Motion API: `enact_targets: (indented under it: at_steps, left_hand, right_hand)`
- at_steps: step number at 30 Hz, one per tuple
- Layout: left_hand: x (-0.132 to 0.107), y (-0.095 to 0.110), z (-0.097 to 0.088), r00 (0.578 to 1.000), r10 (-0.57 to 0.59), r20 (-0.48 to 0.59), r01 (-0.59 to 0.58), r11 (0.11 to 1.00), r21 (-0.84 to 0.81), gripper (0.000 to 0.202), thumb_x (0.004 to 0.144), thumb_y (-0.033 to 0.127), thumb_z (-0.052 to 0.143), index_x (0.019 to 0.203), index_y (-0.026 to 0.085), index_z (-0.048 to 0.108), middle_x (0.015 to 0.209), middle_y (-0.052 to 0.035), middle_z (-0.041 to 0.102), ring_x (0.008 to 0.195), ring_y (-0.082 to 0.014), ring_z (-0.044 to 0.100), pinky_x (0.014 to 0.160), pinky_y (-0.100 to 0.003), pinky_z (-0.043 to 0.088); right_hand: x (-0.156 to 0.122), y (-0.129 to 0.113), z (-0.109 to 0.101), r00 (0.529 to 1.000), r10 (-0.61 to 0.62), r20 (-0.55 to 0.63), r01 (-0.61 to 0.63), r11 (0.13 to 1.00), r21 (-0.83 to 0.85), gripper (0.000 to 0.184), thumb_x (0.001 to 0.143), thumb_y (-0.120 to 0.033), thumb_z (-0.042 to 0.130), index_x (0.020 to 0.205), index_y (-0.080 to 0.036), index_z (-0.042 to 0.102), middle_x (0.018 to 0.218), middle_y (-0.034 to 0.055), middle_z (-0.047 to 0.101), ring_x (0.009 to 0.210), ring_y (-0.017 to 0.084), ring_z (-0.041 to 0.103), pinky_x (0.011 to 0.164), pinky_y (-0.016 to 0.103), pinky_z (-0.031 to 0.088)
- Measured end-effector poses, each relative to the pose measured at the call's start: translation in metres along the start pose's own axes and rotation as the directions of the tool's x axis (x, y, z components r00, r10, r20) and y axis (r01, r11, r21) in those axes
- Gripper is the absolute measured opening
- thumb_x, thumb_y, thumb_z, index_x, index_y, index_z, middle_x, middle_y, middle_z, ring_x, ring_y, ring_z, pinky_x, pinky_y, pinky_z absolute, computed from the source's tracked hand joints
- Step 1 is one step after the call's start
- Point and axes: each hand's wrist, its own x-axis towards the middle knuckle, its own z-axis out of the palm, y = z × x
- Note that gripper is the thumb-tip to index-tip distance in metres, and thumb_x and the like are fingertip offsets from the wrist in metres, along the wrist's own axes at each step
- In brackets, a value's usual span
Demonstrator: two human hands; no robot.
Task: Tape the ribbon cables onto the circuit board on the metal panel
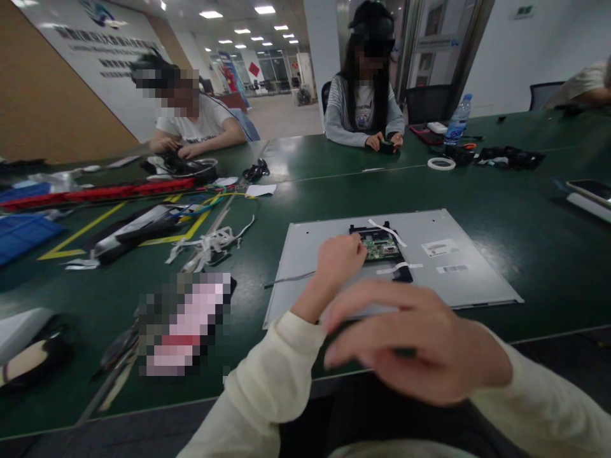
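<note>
Though blurred, R hand over panel

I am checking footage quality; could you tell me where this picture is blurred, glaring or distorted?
Head view: the right hand near the lens is motion-blurred; the left hand on the grey panel is sharper; ceiling lights sheen the far green table; wide-angle distortion bows its edges.

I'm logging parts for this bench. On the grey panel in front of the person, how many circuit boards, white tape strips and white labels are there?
Green circuit board: 1
White tape strips: 2
White labels: 2
Total: 5, all lying on the grey panel. The left hand is right beside the board.
</note>
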Motion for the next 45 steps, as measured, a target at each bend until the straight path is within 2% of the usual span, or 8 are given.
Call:
enact_targets:
  at_steps: [2,5,9,12,19,25,35,45]
  left_hand:
    - [0.006,-0.017,-0.005,0.996,-0.079,-0.045,0.08,0.996,0.024,0.03,0.088,0.029,0.037,0.087,0.017,0.065,0.08,-0.0103,0.07,0.075,-0.0234,0.065,0.064,-0.03,0.044]
    - [0.014,-0.045,-0.006,0.961,-0.234,-0.148,0.247,0.966,0.076,0.031,0.087,0.029,0.036,0.085,0.016,0.065,0.079,-0.0113,0.069,0.079,-0.0252,0.065,0.064,-0.03,0.042]
    - [0.018,-0.074,0.001,0.919,-0.357,-0.166,0.375,0.922,0.093,0.033,0.087,0.029,0.034,0.086,0.016,0.065,0.083,-0.0121,0.07,0.081,-0.0252,0.066,0.065,-0.029,0.042]
    - [0.019,-0.084,0.004,0.906,-0.396,-0.151,0.413,0.905,0.101,0.034,0.088,0.031,0.034,0.086,0.017,0.064,0.084,-0.0121,0.07,0.082,-0.025,0.066,0.065,-0.029,0.042]
    - [0.017,-0.083,0.002,0.906,-0.378,-0.192,0.399,0.914,0.08,0.034,0.089,0.034,0.035,0.086,0.017,0.064,0.082,-0.0107,0.069,0.08,-0.0236,0.065,0.063,-0.028,0.039]
    - [0.016,-0.084,0.003,0.91,-0.363,-0.202,0.379,0.924,0.048,0.034,0.09,0.033,0.035,0.084,0.018,0.064,0.08,-0.0092,0.069,0.078,-0.0221,0.064,0.061,-0.027,0.037]
    - [0.016,-0.074,0.007,0.937,-0.326,-0.127,0.333,0.942,0.038,0.03,0.091,0.032,0.037,0.082,0.019,0.062,0.077,-0.0075,0.067,0.074,-0.0204,0.063,0.059,-0.026,0.037]
    - [0.014,-0.072,0.008,0.951,-0.271,-0.151,0.271,0.962,-0.02,0.031,0.091,0.031,0.037,0.075,0.018,0.06,0.069,-0.0056,0.064,0.063,-0.0171,0.06,0.054,-0.024,0.035]
  right_hand:
    - [0.017,0.051,-0.02,0.994,0.027,-0.106,-0.048,0.977,-0.206,0.031,0.089,-0.016,0.041,0.112,-0.02,0.061,0.118,0.0074,0.062,0.114,0.017,0.054,0.098,0.038,0.045]
    - [0.005,0.098,-0.021,0.983,0.161,0.087,-0.117,0.918,-0.379,0.043,0.087,-0.035,0.053,0.128,-0.022,0.052,0.136,0.0112,0.049,0.127,0.025,0.042,0.104,0.05,0.034]
    - [-0.016,0.108,0.007,0.876,0.21,0.434,-0.034,0.925,-0.378,0.075,0.078,-0.06,0.056,0.143,-0.029,0.034,0.153,0.0081,0.023,0.14,0.035,0.012,0.108,0.065,0.009]
    - [-0.02,0.105,0.026,0.844,0.192,0.501,-0.004,0.936,-0.352,0.07,0.083,-0.058,0.049,0.145,-0.03,0.03,0.155,0.0064,0.017,0.142,0.033,0.007,0.107,0.065,0.001]
    - [-0.023,0.114,0.03,0.875,0.31,0.372,-0.125,0.887,-0.445,0.063,0.087,-0.054,0.044,0.144,-0.029,0.033,0.155,0.0072,0.015,0.142,0.032,0.006,0.109,0.062,0.005]
    - [-0.023,0.149,0.022,0.854,0.47,0.223,-0.275,0.772,-0.573,0.063,0.087,-0.059,0.039,0.143,-0.031,0.032,0.155,0.0066,0.014,0.141,0.035,0.006,0.107,0.065,0.004]
    - [-0.041,0.22,-0.015,0.735,0.658,-0.164,-0.562,0.456,-0.69,0.064,0.087,-0.061,0.034,0.141,-0.027,0.035,0.153,0.0102,0.019,0.139,0.038,0.01,0.104,0.068,0.01]
    - [-0.068,0.246,-0.037,0.642,0.693,-0.328,-0.653,0.27,-0.707,0.063,0.086,-0.062,0.031,0.137,-0.026,0.039,0.15,0.012,0.025,0.137,0.039,0.014,0.099,0.071,0.015]
